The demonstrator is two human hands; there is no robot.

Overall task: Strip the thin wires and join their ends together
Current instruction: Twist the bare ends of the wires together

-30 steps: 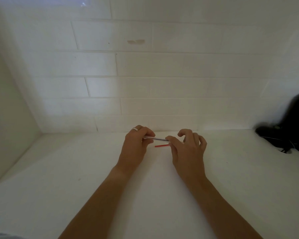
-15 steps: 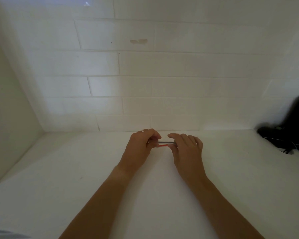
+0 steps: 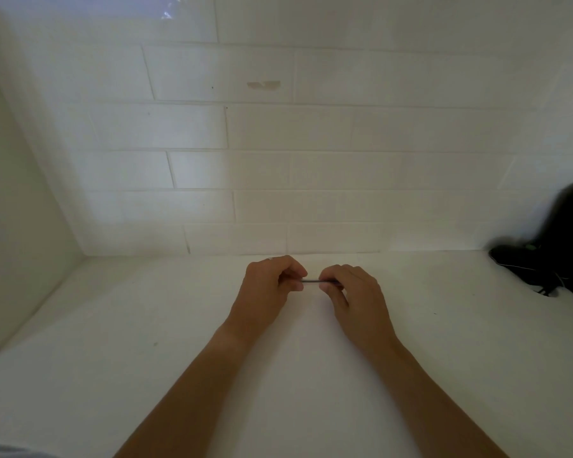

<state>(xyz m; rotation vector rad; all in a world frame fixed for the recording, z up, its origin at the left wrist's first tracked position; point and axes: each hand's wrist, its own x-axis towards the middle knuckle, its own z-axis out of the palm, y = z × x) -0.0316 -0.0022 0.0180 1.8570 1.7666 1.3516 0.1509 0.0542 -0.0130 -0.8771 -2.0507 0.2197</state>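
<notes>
A thin dark grey wire (image 3: 310, 281) runs level between my two hands, just above the white counter (image 3: 166, 328) near the back wall. My left hand (image 3: 269, 285) pinches its left end between thumb and fingers. My right hand (image 3: 351, 292) pinches its right end, and the wire's tip shows past the fingers. Only a short middle stretch of the wire is visible. The red wire seen earlier is hidden, and I cannot tell whether a hand holds it.
A black bag or device (image 3: 556, 246) with thin cords lies at the far right against the tiled wall (image 3: 278, 166). A side wall (image 3: 17, 226) closes the counter on the left.
My hands have drawn closer together and risen slightly toward the wall. The red wire that lay under the grey one is no longer visible.
</notes>
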